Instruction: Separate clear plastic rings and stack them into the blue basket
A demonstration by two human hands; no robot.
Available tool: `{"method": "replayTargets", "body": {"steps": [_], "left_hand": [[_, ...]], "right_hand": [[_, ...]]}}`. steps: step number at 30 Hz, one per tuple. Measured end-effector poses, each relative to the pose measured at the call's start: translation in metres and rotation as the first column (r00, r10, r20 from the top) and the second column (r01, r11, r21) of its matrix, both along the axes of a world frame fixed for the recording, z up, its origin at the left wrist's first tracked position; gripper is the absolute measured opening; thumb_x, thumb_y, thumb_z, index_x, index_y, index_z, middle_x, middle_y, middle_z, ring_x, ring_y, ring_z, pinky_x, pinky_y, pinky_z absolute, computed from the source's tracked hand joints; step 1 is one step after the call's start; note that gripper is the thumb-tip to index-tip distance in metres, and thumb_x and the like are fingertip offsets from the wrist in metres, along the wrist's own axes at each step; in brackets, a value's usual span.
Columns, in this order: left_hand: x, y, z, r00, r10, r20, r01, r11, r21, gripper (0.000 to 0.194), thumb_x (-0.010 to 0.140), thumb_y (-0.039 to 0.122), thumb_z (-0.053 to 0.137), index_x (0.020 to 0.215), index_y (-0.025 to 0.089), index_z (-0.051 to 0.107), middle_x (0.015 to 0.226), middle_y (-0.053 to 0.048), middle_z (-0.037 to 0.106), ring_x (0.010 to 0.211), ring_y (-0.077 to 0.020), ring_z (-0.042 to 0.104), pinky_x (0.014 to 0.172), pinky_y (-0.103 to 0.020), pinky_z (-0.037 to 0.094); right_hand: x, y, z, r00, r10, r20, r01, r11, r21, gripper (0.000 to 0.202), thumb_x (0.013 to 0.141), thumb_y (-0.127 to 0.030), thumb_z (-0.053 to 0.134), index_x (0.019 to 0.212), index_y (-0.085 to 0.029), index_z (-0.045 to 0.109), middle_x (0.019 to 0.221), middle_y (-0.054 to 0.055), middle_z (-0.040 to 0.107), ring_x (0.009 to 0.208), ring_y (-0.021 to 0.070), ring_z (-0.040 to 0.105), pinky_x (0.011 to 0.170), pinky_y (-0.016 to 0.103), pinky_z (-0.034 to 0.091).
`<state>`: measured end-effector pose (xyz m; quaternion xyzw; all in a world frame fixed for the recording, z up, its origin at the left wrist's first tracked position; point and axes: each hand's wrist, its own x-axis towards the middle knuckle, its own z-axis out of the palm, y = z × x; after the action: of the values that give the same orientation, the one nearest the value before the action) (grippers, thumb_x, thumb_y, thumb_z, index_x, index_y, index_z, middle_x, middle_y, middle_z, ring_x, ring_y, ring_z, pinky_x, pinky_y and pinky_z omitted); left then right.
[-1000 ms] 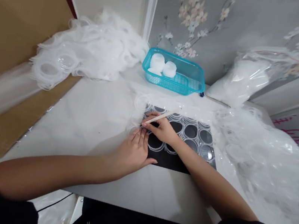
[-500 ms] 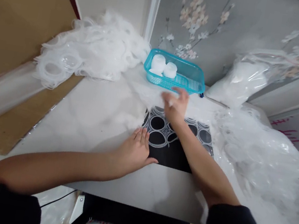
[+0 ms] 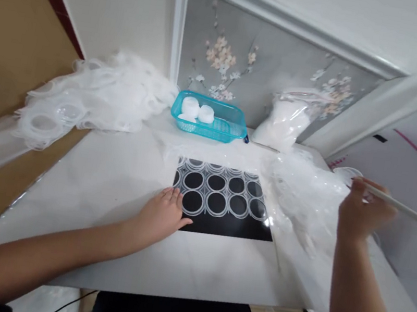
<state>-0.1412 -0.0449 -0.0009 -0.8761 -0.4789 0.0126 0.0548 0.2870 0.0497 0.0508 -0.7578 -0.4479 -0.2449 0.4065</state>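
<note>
Step in hand (judged from layout): LH hold-down at the workpiece, RH handling off to the side. LH (image 3: 161, 214) lies slightly L of frame ctr., palm down, fingers extended, tog., thumb spread; fingertips bear on L edge of the black sheet (image 3: 224, 227), i.e. no grasp, hold-down only. Sheet lies flat on the table (image 3: 214, 270), approx. mid-frame, w/ ring-patterned film (image 3: 224, 193) over its upper portion; bottom strip is plain black. RH (image 3: 365, 212) is at R of frame, well apart from sheet, at the R end of the R-side heap (image 3: 298, 191) of clear rings; grip is narrow, closed on a pale stick (image 3: 416, 215) whose free end points to R edge of frame. A loose-looking clear ring (image 3: 348, 172) shows at the R fingertips; cannot tell if pinched or only adjacent (RH blurred). Rel. pos.: sheet is in contact w/ LH, to the L of RH. Next move, as judged, calls for: RH to free the ring, if held, w/o losing the stick; LH pressure light and even, so sheet does not skew. Ref.: teal basket (image 3: 212, 133) w/ white rolls (image 3: 206, 114), upper ctr., beyond sheet.
</note>
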Motion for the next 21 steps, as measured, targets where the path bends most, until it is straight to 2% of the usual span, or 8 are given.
{"method": "replayTargets", "body": {"steps": [2, 5, 6, 9, 12, 14, 16, 21], "left_hand": [[-0.001, 0.003, 0.001, 1.000, 0.003, -0.012, -0.003, 1.000, 0.007, 0.062, 0.088, 0.048, 0.061, 0.116, -0.007, 0.064, 0.121, -0.032, 0.061, 0.114, -0.0381, 0.062, 0.099, -0.046, 0.049], [-0.006, 0.007, -0.001, 1.000, 0.009, -0.009, -0.009, 1.000, 0.012, 0.061, 0.088, 0.047, 0.061, 0.117, -0.007, 0.064, 0.122, -0.032, 0.060, 0.115, -0.0388, 0.061, 0.100, -0.048, 0.049], [-0.008, 0.009, -0.002, 1.000, 0.004, -0.002, -0.004, 1.000, 0.006, 0.061, 0.088, 0.047, 0.061, 0.118, -0.006, 0.064, 0.123, -0.032, 0.059, 0.116, -0.0388, 0.061, 0.100, -0.048, 0.048], [-0.018, 0.011, -0.007, 0.998, -0.040, 0.041, 0.041, 0.999, -0.022, 0.061, 0.090, 0.048, 0.057, 0.121, -0.003, 0.063, 0.128, -0.030, 0.057, 0.121, -0.0371, 0.058, 0.104, -0.048, 0.046], [-0.026, 0.010, -0.009, 0.992, -0.073, 0.098, 0.077, 0.996, -0.034, 0.060, 0.093, 0.051, 0.049, 0.123, 0.001, 0.063, 0.132, -0.025, 0.056, 0.125, -0.0342, 0.055, 0.107, -0.046, 0.044], [-0.029, 0.007, -0.008, 0.987, -0.088, 0.132, 0.094, 0.995, -0.039, 0.059, 0.095, 0.052, 0.045, 0.124, 0.004, 0.062, 0.133, -0.023, 0.057, 0.126, -0.0321, 0.055, 0.108, -0.045, 0.043], [-0.030, 0.003, -0.008, 0.984, -0.098, 0.150, 0.104, 0.994, -0.034, 0.059, 0.097, 0.052, 0.041, 0.125, 0.005, 0.062, 0.133, -0.022, 0.058, 0.126, -0.0308, 0.055, 0.109, -0.044, 0.042], [-0.031, -0.006, -0.012, 0.976, -0.117, 0.183, 0.117, 0.993, 0.012, 0.060, 0.099, 0.052, 0.035, 0.127, 0.005, 0.059, 0.133, -0.021, 0.058, 0.127, -0.0295, 0.054, 0.109, -0.044, 0.041]], "right_hand": [[0.021, 0.003, 0.012, 0.981, -0.092, -0.172, 0.040, 0.959, -0.281, 0.016, 0.079, -0.022, 0.063, 0.086, -0.015, 0.076, 0.081, 0.022, 0.071, 0.079, 0.0296, 0.067, 0.067, 0.041, 0.044], [0.037, 0.000, 0.024, 0.934, -0.096, -0.344, -0.111, 0.838, -0.535, 0.008, 0.071, -0.020, 0.071, 0.063, -0.018, 0.073, 0.075, 0.019, 0.070, 0.076, 0.0289, 0.065, 0.068, 0.040, 0.042], [0.040, -0.003, 0.026, 0.931, -0.090, -0.353, -0.119, 0.840, -0.529, 0.007, 0.070, -0.021, 0.071, 0.065, -0.018, 0.073, 0.080, 0.018, 0.071, 0.080, 0.0288, 0.065, 0.070, 0.040, 0.043], [0.034, -0.018, 0.024, 0.950, -0.038, -0.311, -0.070, 0.942, -0.328, 0.014, 0.073, -0.026, 0.069, 0.082, -0.017, 0.075, 0.107, 0.019, 0.070, 0.094, 0.0285, 0.064, 0.081, 0.041, 0.045], [-0.001, -0.029, 0.010, 0.913, 0.228, -0.340, -0.277, 0.955, -0.103, 0.022, 0.075, -0.035, 0.065, 0.087, -0.018, 0.073, 0.110, 0.014, 0.071, 0.094, 0.0280, 0.065, 0.084, 0.044, 0.049], [-0.043, -0.032, -0.005, 0.780, 0.456, -0.428, -0.550, 0.826, -0.121, 0.025, 0.079, -0.040, 0.061, 0.085, -0.019, 0.073, 0.098, 0.010, 0.074, 0.091, 0.0275, 0.068, 0.085, 0.046, 0.051], [-0.095, -0.031, -0.020, 0.619, 0.622, -0.479, -0.765, 0.617, -0.187, 0.024, 0.082, -0.040, 0.061, 0.084, -0.020, 0.074, 0.091, 0.009, 0.076, 0.090, 0.0269, 0.069, 0.086, 0.044, 0.052], [-0.222, -0.020, -0.043, 0.213, 0.786, -0.581, -0.976, 0.196, -0.092, 0.013, 0.084, -0.030, 0.065, 0.085, -0.021, 0.074, 0.091, 0.006, 0.077, 0.089, 0.0230, 0.072, 0.082, 0.036, 0.056]]}}
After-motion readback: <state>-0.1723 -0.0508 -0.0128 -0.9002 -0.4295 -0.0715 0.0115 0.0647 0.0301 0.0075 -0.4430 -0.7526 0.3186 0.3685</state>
